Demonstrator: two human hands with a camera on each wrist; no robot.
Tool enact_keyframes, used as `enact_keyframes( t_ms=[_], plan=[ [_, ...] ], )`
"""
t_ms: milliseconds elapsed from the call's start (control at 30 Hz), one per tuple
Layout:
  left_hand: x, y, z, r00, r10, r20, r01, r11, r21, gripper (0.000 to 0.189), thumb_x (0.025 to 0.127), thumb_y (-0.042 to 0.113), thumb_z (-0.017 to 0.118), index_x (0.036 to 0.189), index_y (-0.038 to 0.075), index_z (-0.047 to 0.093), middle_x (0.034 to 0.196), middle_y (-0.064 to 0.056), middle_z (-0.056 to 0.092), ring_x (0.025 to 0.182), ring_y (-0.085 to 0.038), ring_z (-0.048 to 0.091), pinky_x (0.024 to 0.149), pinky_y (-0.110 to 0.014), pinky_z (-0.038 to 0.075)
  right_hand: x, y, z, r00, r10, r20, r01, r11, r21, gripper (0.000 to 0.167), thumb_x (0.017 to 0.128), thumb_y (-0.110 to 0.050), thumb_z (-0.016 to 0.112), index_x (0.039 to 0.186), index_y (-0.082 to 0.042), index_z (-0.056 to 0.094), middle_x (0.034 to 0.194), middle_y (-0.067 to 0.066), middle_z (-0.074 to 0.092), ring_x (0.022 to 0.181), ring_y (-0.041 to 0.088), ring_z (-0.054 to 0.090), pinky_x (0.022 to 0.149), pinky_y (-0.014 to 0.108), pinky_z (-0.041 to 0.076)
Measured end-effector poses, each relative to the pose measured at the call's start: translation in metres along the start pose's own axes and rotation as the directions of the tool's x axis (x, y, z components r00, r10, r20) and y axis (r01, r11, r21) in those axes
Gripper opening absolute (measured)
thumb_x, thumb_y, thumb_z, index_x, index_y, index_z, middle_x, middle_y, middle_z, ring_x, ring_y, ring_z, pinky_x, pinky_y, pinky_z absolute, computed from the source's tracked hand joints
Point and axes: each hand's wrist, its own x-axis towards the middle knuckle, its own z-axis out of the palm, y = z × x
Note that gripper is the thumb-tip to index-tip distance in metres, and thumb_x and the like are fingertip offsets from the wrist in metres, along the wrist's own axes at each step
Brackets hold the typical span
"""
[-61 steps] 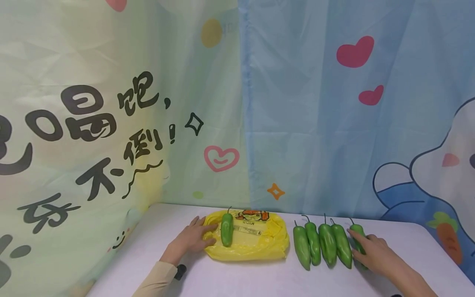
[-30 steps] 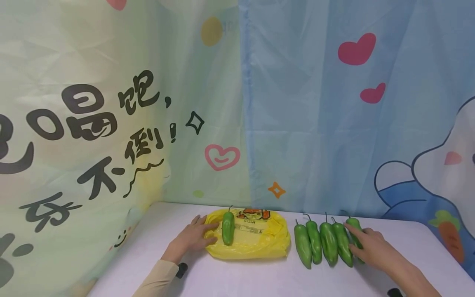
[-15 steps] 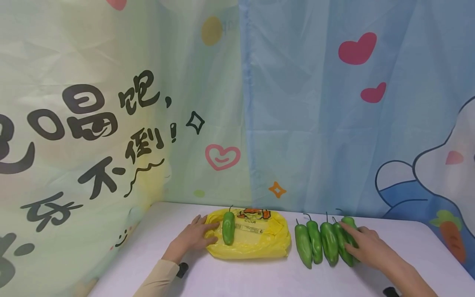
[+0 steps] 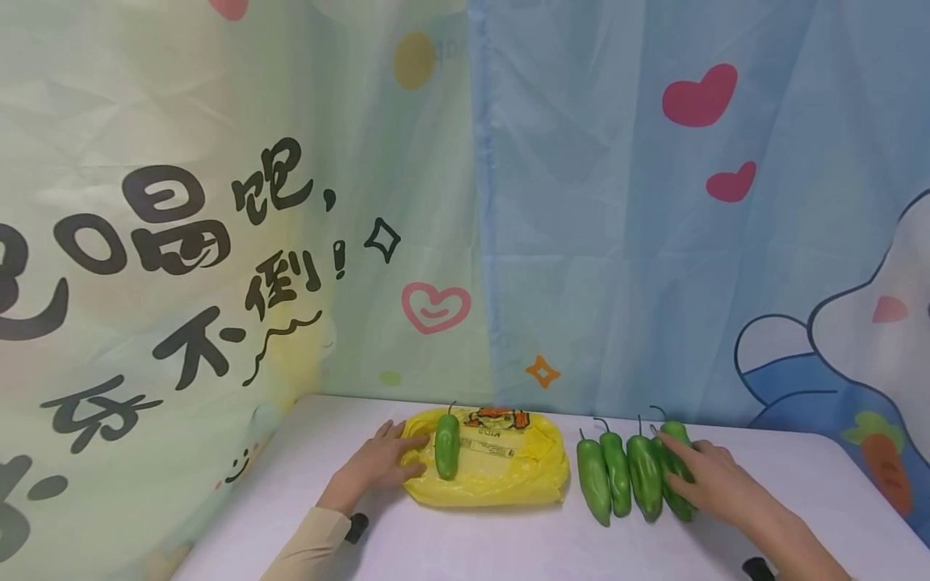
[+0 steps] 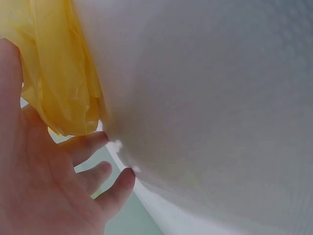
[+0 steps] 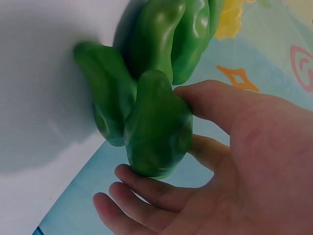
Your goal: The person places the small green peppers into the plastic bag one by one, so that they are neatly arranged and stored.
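My right hand (image 4: 715,480) pinches a green pepper (image 6: 159,127) between thumb and fingers. In the right wrist view this pepper lies against and partly over a neighbouring green pepper (image 6: 105,90). Further left, other green peppers (image 4: 594,482) lie side by side, stems pointing away. At the table's left part, my left hand (image 4: 378,460) rests at the left end of a folded yellow plastic bag (image 4: 501,488), its fingers spread and touching it. On top of that bag lies one more green pepper (image 4: 447,446).
A white tabletop (image 4: 465,549) lies beneath everything. Behind it hangs a pale blue and green printed curtain (image 4: 567,242), with dark lettering on the left and a cartoon figure on the right.
My right hand has moved left with its pepper, from apart at the row's right end to up against the neighbouring pepper. My left hand stays at the bag.
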Motion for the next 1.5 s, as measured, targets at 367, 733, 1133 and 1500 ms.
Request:
enact_keyframes(
  t_ms=[367,733,1133,1500],
  plan=[
    [-0.001,0.001,0.0,1.0,-0.021,0.004,0.021,1.0,0.0,0.055,0.093,0.049,0.063,0.144,0.027,0.057,0.161,-0.021,0.035,0.151,-0.047,0.022,0.119,-0.066,0.027,0.0,-0.015,-0.001,0.998,-0.041,-0.044,0.04,0.999,-0.026,0.064,0.092,-0.026,0.07,0.146,-0.001,0.047,0.118,0.043,0.054,0.106,0.059,0.056,0.079,0.069,0.053],
    [0.001,0.004,-0.004,1.0,-0.019,0.009,0.019,1.0,0.01,0.055,0.094,0.049,0.063,0.145,0.029,0.055,0.161,-0.02,0.034,0.152,-0.046,0.021,0.119,-0.067,0.026,0.005,-0.03,0.0,0.994,-0.085,-0.071,0.084,0.996,-0.023,0.062,0.091,-0.021,0.071,0.145,-0.004,0.049,0.118,0.04,0.056,0.105,0.055,0.058,0.077,0.066,0.055],
    [-0.001,0.004,-0.002,0.999,-0.031,0.025,0.031,1.0,0.001,0.055,0.093,0.049,0.063,0.144,0.028,0.056,0.161,-0.02,0.034,0.152,-0.046,0.021,0.118,-0.067,0.027,0.007,-0.043,0.002,0.996,-0.075,-0.039,0.075,0.997,-0.015,0.062,0.093,-0.025,0.069,0.147,-0.006,0.048,0.122,0.04,0.055,0.111,0.055,0.057,0.083,0.068,0.053],
    [-0.003,0.006,-0.004,0.999,-0.042,0.019,0.042,0.999,-0.009,0.056,0.093,0.048,0.065,0.144,0.028,0.056,0.161,-0.02,0.035,0.152,-0.046,0.021,0.118,-0.068,0.027,0.014,-0.058,-0.002,0.998,-0.07,-0.001,0.07,0.997,0.012,0.062,0.094,-0.027,0.068,0.149,-0.009,0.046,0.128,0.041,0.052,0.112,0.051,0.057,0.081,0.064,0.055]
  ],
)
